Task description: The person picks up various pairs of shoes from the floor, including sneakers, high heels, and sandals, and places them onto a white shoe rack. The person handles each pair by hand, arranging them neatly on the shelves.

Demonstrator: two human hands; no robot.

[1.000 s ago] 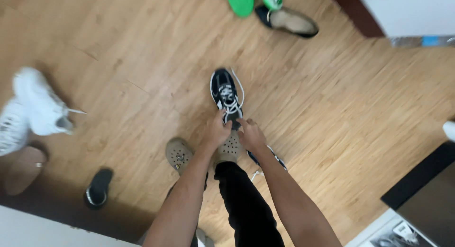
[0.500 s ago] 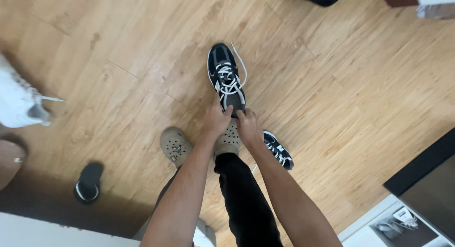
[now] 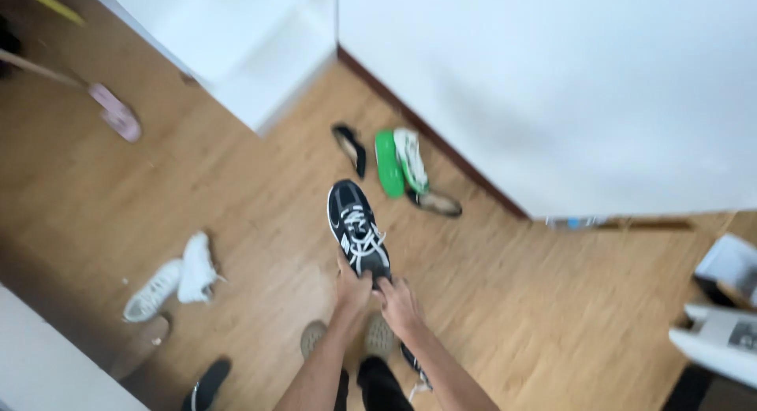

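The view has swung up since half a second ago: white walls and a dark baseboard now fill the top, and more of the wood floor (image 3: 236, 190) shows. The black sneaker (image 3: 359, 230) with white laces, which lay on the floor under both hands before, now looks raised at its heel end, toe pointing away from the person; whether the toe touches the floor cannot be told.

The left hand (image 3: 352, 289) has its grip closed on the sneaker's heel from the left. The right hand (image 3: 400, 304) sits just beside it, fingers curled at the heel's right edge and touching it; how tightly that grip holds is blurred.

Below the hands, two tan clogs (image 3: 378, 338) are on the person's feet, as before. The second black sneaker (image 3: 414, 365) lies by the right forearm, partly hidden.

Newly in view: a black flat (image 3: 349, 148), a green shoe (image 3: 388, 163) with a white-and-green one against it, and a beige shoe (image 3: 438, 203), all near the baseboard. A white pair (image 3: 177, 277) lies well to the left, with a black slipper (image 3: 206, 385) at the bottom edge. A pink slipper (image 3: 117, 111) lies at upper left.

At the right edge stand boxes (image 3: 721, 316); their contents cannot be seen.
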